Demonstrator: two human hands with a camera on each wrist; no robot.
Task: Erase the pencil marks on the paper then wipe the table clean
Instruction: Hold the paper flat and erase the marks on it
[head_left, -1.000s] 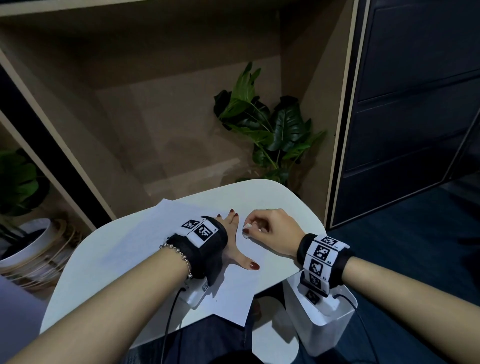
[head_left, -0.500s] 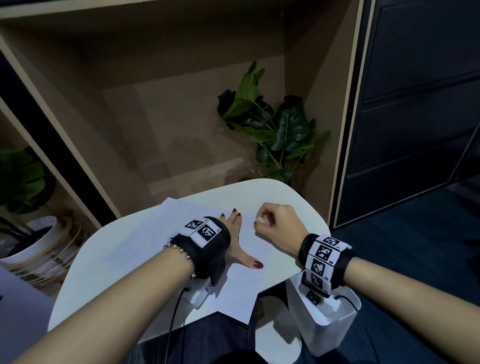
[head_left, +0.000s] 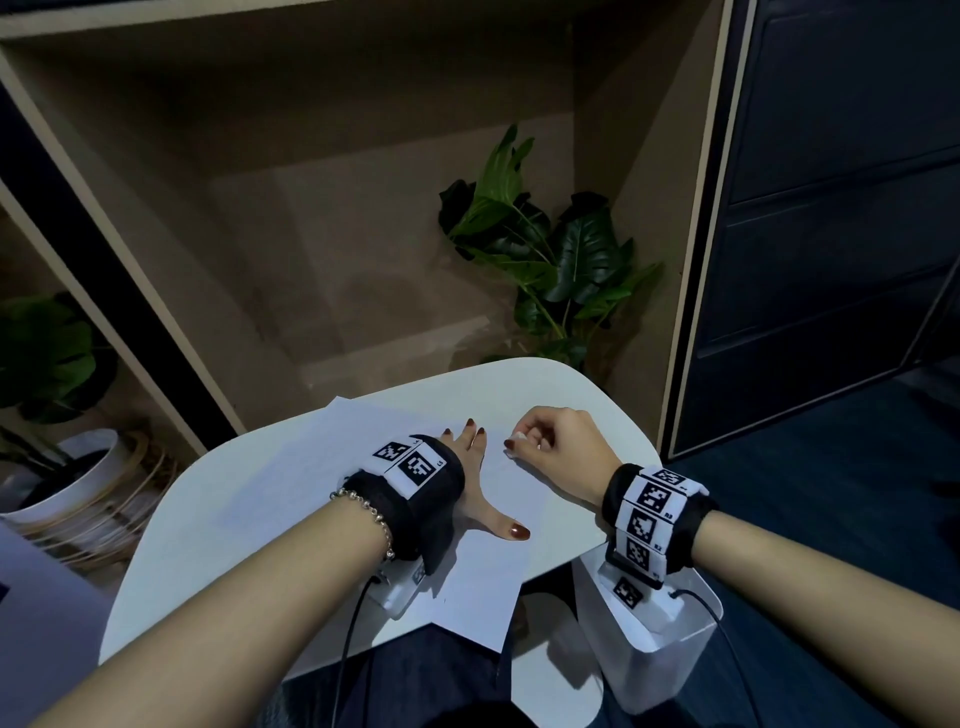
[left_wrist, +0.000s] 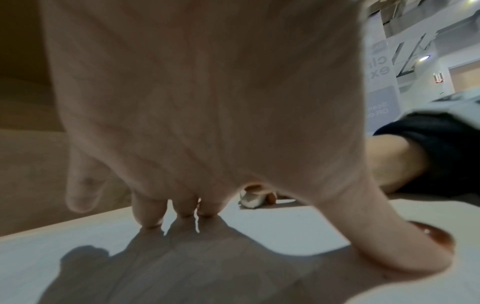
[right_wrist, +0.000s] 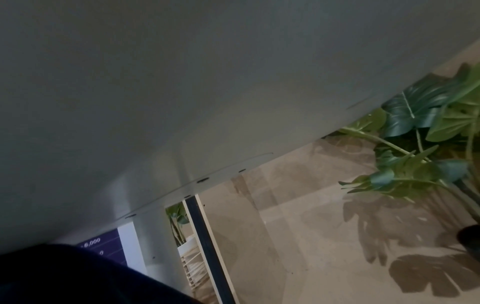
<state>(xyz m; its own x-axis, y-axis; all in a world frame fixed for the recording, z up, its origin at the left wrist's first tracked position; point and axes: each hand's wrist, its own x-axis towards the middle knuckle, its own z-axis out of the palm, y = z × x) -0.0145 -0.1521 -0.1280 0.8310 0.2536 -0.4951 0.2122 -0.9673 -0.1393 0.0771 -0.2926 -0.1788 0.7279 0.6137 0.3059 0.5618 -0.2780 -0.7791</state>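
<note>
A white sheet of paper (head_left: 291, 483) lies on the small white table (head_left: 524, 384). My left hand (head_left: 475, 467) lies flat on the paper with fingers spread, its thumb (left_wrist: 405, 246) pressed down. My right hand (head_left: 556, 447) is curled, pinching a small white eraser (head_left: 518, 439) whose tip touches the paper just right of my left fingers. In the left wrist view the eraser (left_wrist: 250, 200) shows beyond the palm, against the sheet. No pencil marks can be made out in the dim light. The right wrist view shows only the table's underside (right_wrist: 182, 82).
A leafy plant (head_left: 550, 265) stands behind the table by the wooden wall. A dark cabinet (head_left: 841, 208) fills the right. A white pot (head_left: 67, 483) with another plant sits at lower left. The paper's near corner (head_left: 493, 639) overhangs the table's front edge.
My right hand with the eraser has shifted back and forth on the paper beside my left fingers. The left hand has stayed pressed on the sheet.
</note>
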